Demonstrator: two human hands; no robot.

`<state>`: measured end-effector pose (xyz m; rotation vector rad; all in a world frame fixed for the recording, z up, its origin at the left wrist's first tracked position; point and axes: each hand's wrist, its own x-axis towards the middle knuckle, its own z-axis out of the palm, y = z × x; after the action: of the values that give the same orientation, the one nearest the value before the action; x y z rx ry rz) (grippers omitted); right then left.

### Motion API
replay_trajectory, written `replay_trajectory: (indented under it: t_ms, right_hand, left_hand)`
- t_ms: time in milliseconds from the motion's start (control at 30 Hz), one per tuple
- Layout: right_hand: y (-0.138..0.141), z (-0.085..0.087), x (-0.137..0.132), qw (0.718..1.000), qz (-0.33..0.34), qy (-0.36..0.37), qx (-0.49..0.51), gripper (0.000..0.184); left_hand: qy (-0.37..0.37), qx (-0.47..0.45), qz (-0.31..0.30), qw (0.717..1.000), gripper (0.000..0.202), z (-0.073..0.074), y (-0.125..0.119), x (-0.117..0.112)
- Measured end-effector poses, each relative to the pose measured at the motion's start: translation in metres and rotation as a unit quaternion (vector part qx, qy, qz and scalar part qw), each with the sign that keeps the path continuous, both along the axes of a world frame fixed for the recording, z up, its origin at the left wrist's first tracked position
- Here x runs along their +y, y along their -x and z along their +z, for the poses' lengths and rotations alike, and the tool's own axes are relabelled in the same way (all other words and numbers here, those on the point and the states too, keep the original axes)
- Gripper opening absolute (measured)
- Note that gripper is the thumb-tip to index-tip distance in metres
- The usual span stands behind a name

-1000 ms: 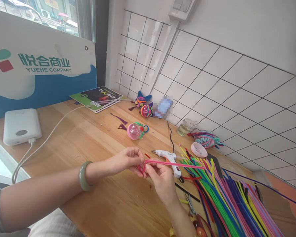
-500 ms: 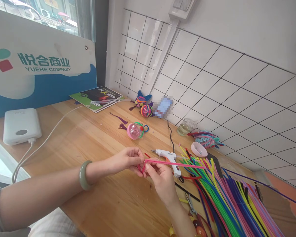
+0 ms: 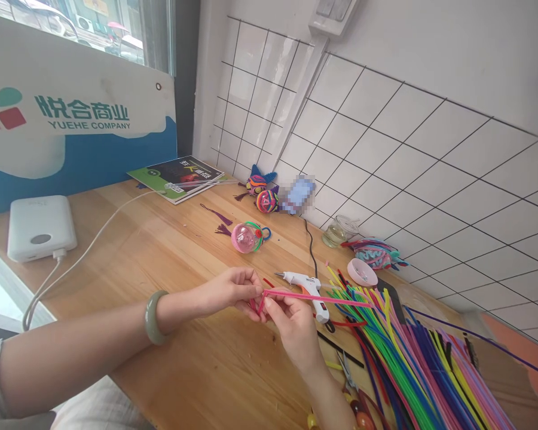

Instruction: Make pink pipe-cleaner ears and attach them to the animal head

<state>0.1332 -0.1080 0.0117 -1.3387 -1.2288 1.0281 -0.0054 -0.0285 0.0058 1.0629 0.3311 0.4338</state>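
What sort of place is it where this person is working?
Probably a craft corner, perhaps in a shop or office: a pink pipe cleaner is held above a table, a heap of others lies near a glue gun, and a board reads "YUEHE COMPANY".

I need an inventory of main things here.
Held pipe cleaner: at least 1, pink, centre
Pipe cleaners: many, mixed, right
Glue gun: 1, white, centre right
Scissors: 1, silver, lower right
Clear ball: 1, pink rim, centre
Tassels: 2, purple, beside ball
Yarn crafts: 3, multicoloured, by wall
Jar: 1, clear, by wall
Power bank: 1, white, left
Booklet: 1, black-green, back
Board: 1, white-blue, left
Left hand: 1, centre
Right hand: 1, centre
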Motion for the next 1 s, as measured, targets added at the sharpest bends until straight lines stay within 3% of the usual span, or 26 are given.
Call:
replay_trajectory:
  t_ms: [1000]
  right_hand:
    - [-0.0002,-0.0013,0.0007,1.0,-0.004,0.003,0.008,0.014]
  left_hand:
    - [0.005,0.002,0.006,1.0,0.023,0.0022,0.0005,-0.0003]
